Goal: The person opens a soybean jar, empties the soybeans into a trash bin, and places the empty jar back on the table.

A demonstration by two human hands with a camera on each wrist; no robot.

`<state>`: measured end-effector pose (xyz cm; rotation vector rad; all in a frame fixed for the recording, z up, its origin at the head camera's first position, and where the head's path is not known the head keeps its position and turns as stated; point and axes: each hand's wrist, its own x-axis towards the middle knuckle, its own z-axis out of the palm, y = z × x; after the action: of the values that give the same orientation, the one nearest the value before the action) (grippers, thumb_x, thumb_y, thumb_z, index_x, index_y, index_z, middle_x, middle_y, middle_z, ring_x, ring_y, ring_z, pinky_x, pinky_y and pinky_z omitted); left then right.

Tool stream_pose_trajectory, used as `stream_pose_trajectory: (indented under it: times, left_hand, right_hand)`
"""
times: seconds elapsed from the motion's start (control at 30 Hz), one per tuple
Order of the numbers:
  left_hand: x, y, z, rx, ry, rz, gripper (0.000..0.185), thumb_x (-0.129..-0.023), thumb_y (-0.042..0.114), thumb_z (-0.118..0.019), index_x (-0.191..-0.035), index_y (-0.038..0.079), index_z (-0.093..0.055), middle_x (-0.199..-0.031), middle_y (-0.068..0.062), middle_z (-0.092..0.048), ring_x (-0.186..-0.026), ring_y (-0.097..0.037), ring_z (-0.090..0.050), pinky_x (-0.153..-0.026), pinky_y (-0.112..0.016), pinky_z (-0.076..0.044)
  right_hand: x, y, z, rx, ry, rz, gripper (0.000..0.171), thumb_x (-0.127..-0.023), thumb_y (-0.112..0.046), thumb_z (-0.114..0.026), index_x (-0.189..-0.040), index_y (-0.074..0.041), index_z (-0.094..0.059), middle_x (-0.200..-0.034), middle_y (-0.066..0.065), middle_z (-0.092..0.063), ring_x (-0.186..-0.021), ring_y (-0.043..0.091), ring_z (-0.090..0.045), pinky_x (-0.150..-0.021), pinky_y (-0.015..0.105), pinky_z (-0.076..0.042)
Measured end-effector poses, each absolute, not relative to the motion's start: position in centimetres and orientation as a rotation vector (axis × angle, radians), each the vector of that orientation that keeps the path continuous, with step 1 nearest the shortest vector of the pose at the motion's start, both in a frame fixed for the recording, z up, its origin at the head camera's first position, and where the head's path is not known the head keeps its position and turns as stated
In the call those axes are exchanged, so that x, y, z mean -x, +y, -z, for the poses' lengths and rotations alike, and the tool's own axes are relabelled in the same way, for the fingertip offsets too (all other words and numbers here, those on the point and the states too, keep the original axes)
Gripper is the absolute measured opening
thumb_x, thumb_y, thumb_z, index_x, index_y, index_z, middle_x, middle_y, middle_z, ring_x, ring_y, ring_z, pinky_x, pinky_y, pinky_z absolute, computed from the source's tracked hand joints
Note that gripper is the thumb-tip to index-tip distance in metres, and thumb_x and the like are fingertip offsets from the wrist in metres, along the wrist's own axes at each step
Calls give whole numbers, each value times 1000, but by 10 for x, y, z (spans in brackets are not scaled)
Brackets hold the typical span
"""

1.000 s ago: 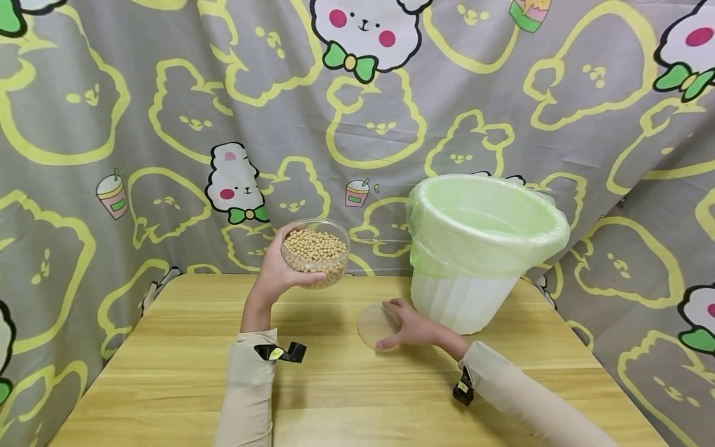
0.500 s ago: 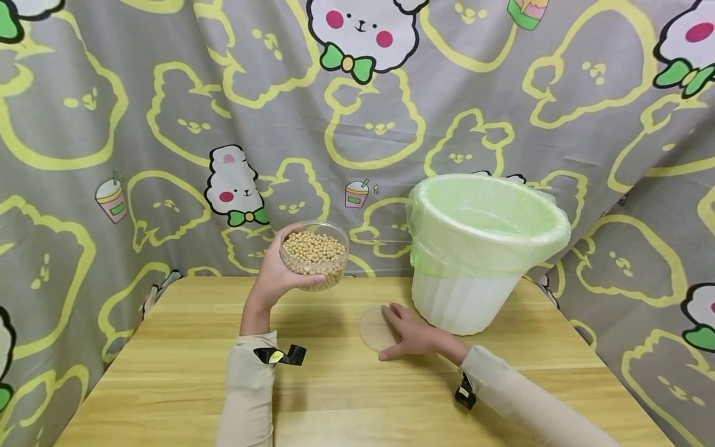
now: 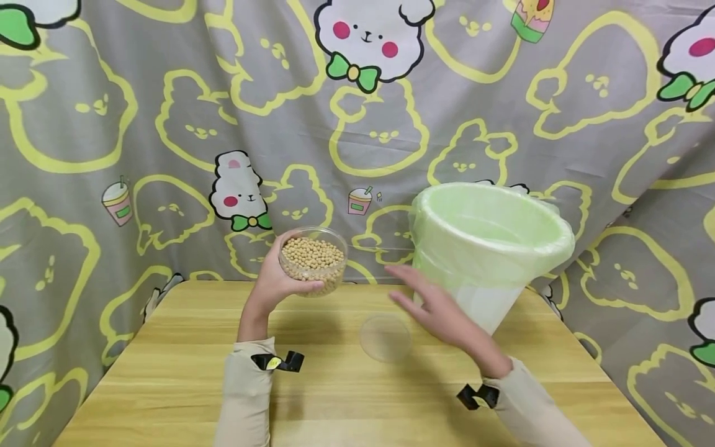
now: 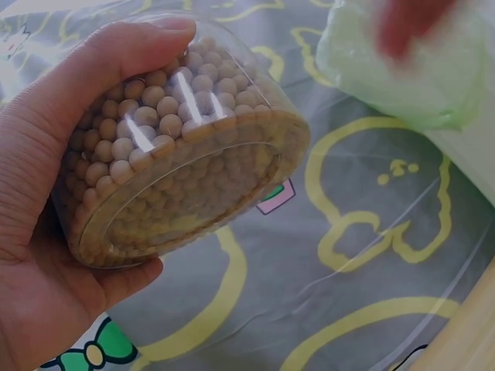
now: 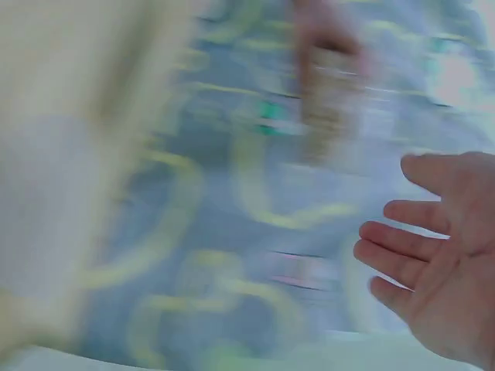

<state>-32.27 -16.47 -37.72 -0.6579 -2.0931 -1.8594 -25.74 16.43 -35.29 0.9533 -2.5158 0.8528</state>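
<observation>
My left hand [image 3: 276,282] grips a clear round tub of soybeans [image 3: 313,261] above the table's far side; the left wrist view shows the fingers curled round the tub [image 4: 178,154]. A clear round lid [image 3: 385,337] lies flat on the wooden table [image 3: 346,403]. My right hand [image 3: 432,304] hovers above and right of the lid with fingers spread, holding nothing; in the blurred right wrist view the right hand [image 5: 441,255] shows straight fingers. Just right of that hand stands a white bin lined with a green bag [image 3: 491,242].
A cartoon-printed grey curtain [image 3: 167,124] hangs close behind the table and wraps its left and right sides. The bin leans over the table's far right corner.
My right hand lifted off the lid and rose toward the bin; the lid stays on the table. The left hand holds the tub of beans much where it was.
</observation>
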Motion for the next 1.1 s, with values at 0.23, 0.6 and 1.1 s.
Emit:
stream_pose_trajectory:
  times: [0.23,0.6,1.1]
  left_hand:
    - [322,-157,375,661,-2112,1840,108,-61,-3,-94,-152,12,-37,-142,-15,-47,-123,-28,-52,-98,-22,-51]
    - [317,-152,377,625,-2194,1771,111,-59,1,-96,-153,13,-37,-144,-15,-47,-125,-31,-53,-106,-39,-48]
    - [320,-140,376,601,-2200,1678,113,-58,8,-99,-152,12,-36,-145,-13,-48,-127,-29,-51,-109,-51,-44]
  right_hand:
    - [239,209,295,-686,-2038,-657,43,-92,3,-66,-134,2,-62,-133,21,-65,-124,42,-58,-127,30,-25]
    - [235,265,308,-426,-2033,-654,25,-96,-3,-66,-120,4,-71,-117,27,-70,-124,47,-56,-126,62,-13]
    - [256,262,315,-485,-1992,-738,17,-96,2,-64,-108,0,-74,-92,18,-67,-95,34,-47,-118,59,-14]
